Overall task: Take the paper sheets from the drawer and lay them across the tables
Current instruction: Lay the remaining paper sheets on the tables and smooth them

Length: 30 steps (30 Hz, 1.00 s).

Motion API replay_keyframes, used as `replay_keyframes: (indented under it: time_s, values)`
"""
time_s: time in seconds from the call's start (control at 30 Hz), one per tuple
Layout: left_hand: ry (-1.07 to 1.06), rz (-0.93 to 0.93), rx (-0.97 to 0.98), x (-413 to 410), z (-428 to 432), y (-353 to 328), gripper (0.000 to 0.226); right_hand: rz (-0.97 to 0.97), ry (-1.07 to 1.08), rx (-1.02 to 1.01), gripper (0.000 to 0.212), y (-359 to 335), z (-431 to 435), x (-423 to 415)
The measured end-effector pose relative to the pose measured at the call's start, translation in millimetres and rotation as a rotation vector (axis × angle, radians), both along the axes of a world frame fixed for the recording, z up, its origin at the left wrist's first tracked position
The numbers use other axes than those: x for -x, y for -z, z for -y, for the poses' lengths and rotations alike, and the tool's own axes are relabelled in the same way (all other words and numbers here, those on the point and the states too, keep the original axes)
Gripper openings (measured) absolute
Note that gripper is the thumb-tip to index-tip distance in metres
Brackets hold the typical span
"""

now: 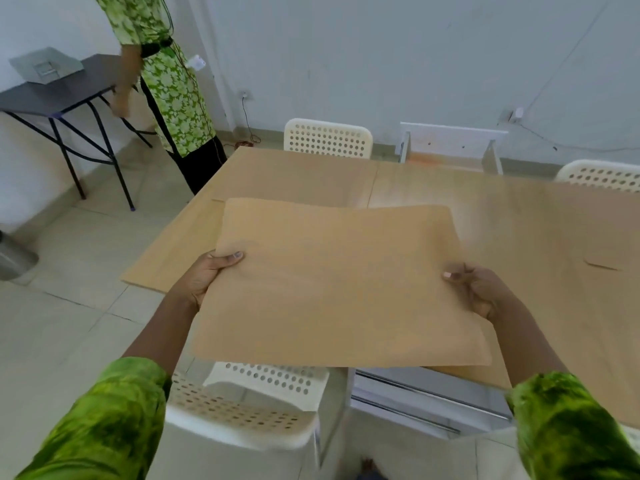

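Both hands, left hand [207, 275] and right hand [478, 289], are clamped on opposite edges of one brown paper sheet [332, 285], held flat over the table [426, 393]. Two more sheets lie there side by side, a left sheet [277, 181] and a right sheet [536, 230]. Three white chairs surround it: near chair [249, 407], far chair [329, 138], far-right chair [602, 174].

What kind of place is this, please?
Probably a plain workroom or classroom: white perforated chairs, a black folding table by the bare wall, and a tiled floor.
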<state>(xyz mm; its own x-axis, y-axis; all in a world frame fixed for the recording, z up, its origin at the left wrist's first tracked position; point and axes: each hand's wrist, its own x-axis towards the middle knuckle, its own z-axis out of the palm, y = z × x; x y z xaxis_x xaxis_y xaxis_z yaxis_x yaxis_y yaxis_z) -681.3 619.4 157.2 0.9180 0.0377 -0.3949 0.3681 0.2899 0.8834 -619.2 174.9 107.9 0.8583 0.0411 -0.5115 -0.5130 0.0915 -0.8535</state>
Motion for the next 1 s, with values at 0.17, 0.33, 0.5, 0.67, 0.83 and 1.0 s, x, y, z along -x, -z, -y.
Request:
replay_keyframes:
  time_s: [0.17, 0.33, 0.5, 0.67, 0.83, 1.0]
  values:
    - [-0.102, 0.039, -0.014, 2.9, -28.0, 2.9, 0.026, 0.018, 0.053, 0.015, 0.018, -7.7, -29.3, -0.9]
    - [-0.097, 0.017, -0.081, 7.5, -46.8, 4.8, 0.045, 0.015, 0.084, 0.062, 0.018, -3.3, -57.6, -9.5]
    - [-0.15, -0.019, -0.228, 6.5, -77.6, 16.3, 0.05, 0.008, 0.059, 0.104, 0.014, 3.8, -98.6, -14.9]
    - [-0.13, -0.019, -0.42, -6.0, -134.1, 21.2, 0.064, 0.005, 0.079, 0.253, 0.016, 17.0, -158.6, -20.7]
    - [-0.057, -0.012, -0.454, -29.6, -194.3, 32.2, 0.077, 0.038, 0.197, 0.36, 0.014, 23.1, -223.5, -19.7]
    - [0.036, -0.007, -0.512, -49.3, -225.1, 39.8, 0.069, 0.035, 0.386, 0.406, 0.019, 26.1, -263.2, -16.1]
